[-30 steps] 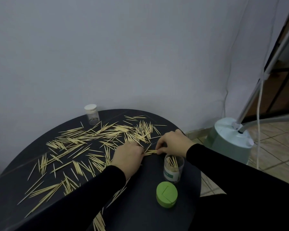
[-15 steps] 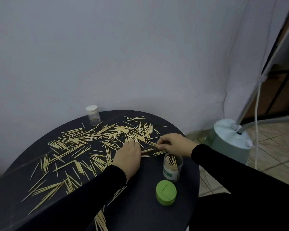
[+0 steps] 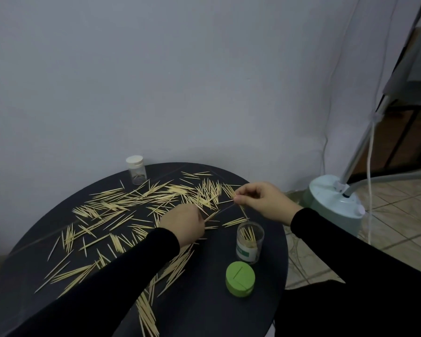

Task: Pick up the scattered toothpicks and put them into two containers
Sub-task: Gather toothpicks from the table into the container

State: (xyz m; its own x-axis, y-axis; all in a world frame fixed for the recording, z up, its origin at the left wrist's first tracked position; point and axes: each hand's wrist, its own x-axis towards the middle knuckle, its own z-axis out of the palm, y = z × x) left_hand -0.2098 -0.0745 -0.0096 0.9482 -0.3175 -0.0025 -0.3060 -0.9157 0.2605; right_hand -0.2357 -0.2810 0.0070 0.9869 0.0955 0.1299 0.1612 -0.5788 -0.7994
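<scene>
On the dark round worktop [image 3: 204, 312] toothpicks [image 3: 131, 203] are scattered, a few being pinched by the right hand [image 3: 260, 203] above the open container [image 3: 249, 242], others gripped under the left hand [image 3: 184, 224].

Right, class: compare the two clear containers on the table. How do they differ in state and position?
The near container is open, its green lid lying beside it on the table; the far container has a white cap on. The near one holds a bunch of toothpicks and bears a green label; the far one looks almost empty and unlabelled. Both are clear, cylindrical and upright.
</scene>
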